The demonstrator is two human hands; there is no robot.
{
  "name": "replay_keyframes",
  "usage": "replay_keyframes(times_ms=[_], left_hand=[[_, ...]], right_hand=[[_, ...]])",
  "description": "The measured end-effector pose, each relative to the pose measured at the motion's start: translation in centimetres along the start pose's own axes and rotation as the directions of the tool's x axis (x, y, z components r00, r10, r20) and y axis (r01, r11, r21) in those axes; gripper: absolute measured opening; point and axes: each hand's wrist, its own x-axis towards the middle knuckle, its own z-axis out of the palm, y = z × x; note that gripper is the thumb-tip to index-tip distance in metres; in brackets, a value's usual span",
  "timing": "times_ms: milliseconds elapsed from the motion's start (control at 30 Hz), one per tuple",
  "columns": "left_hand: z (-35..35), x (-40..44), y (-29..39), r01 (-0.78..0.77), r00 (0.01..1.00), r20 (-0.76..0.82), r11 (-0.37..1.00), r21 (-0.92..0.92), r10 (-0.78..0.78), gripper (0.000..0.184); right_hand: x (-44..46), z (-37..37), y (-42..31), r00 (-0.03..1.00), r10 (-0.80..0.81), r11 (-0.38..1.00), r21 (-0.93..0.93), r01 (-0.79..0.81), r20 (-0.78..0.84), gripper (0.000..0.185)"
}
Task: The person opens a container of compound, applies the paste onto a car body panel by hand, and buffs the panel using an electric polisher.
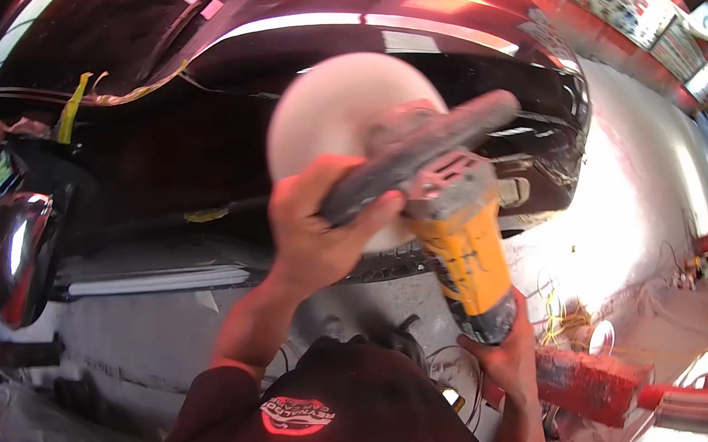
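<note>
A yellow and black power polisher (466, 249) lies across the middle of the view, between my two hands. My left hand (318, 221) is wrapped round its dark front handle, near the handle's lower left end. Around the rear end of the yellow body my right hand (507, 348) is closed. The round whitish pad (332, 115) is blurred and rests against or close to the side of a dark, glossy car (159, 142); whether it touches cannot be made out.
The car's side mirror (14, 252) sticks out at the left. Yellow tape (71, 108) hangs from the bodywork. A red metal beam (587, 386) lies low at the right, near a tangle of yellow cord (569, 321) on the floor.
</note>
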Motion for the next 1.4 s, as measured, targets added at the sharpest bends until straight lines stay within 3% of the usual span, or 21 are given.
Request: replay_keyframes(times_ms=[300, 467, 700, 767, 833, 900, 967, 1067, 1200, 1367, 1400], left_hand=[[13.0, 4.1, -3.9, -0.044, 0.995, 0.075, 0.968, -0.249, 0.064, 0.021], [15.0, 4.4, -4.8, -0.053, 0.996, 0.050, 0.946, -0.318, 0.073, 0.021], [7.4, 1.8, -1.7, 0.022, 1.000, 0.013, 0.996, -0.086, -0.021, 0.025], [4.5, 0.9, -1.4, -0.110, 0.991, -0.065, 0.993, 0.045, 0.113, 0.026], [1.0, -1.1, -1.8, -0.086, 0.985, -0.142, 0.993, 0.086, 0.098, 0.026], [-2.5, -3.6, -2.8, -0.092, 0.968, -0.236, 0.996, 0.000, 0.089, 0.030], [-3.5, -4.2, -1.4, -0.206, 0.937, -0.308, 0.973, -0.103, 0.165, 0.030], [-6.5, -6.4, -1.1, -0.225, 0.940, -0.278, 0.971, -0.074, 0.197, 0.028], [-7.1, -8.3, -1.4, -0.213, 0.943, -0.276, 0.975, -0.063, 0.188, 0.029], [-1.9, -7.8, -1.7, -0.175, 0.957, -0.248, 0.980, -0.092, 0.148, 0.033], [-1.0, -8.4, -1.9, -0.096, 0.967, -0.244, 0.991, -0.090, 0.072, 0.037]], right_hand=[[2.9, -8.4, 3.0, 0.988, 0.090, 0.993, -0.070, -0.099, -0.127, 0.080], [3.3, -10.1, 3.3, 0.980, 0.135, 0.987, -0.067, -0.146, -0.145, 0.077], [2.9, -6.9, 1.3, 0.999, 0.008, 0.995, -0.102, -0.013, -0.047, 0.086], [3.2, -5.5, 0.7, 0.998, -0.035, 0.998, -0.049, 0.038, 0.049, 0.091], [3.5, -3.6, -0.4, 0.989, -0.102, 0.982, -0.145, 0.117, 0.110, 0.096], [3.6, -2.0, -1.3, 0.970, -0.157, 0.973, -0.141, 0.185, 0.188, 0.100], [3.5, -0.9, -2.2, 0.957, -0.094, 0.981, -0.140, 0.137, 0.275, 0.100], [3.5, 0.6, -1.3, 0.912, -0.171, 0.967, -0.113, 0.228, 0.373, 0.094], [2.8, 1.1, -0.2, 0.913, -0.164, 0.969, -0.112, 0.220, 0.375, 0.095], [1.7, -1.6, 1.8, 0.953, -0.092, 0.982, -0.134, 0.135, 0.290, 0.095], [1.4, -2.2, 2.5, 0.965, -0.080, 0.986, -0.119, 0.113, 0.250, 0.096]])
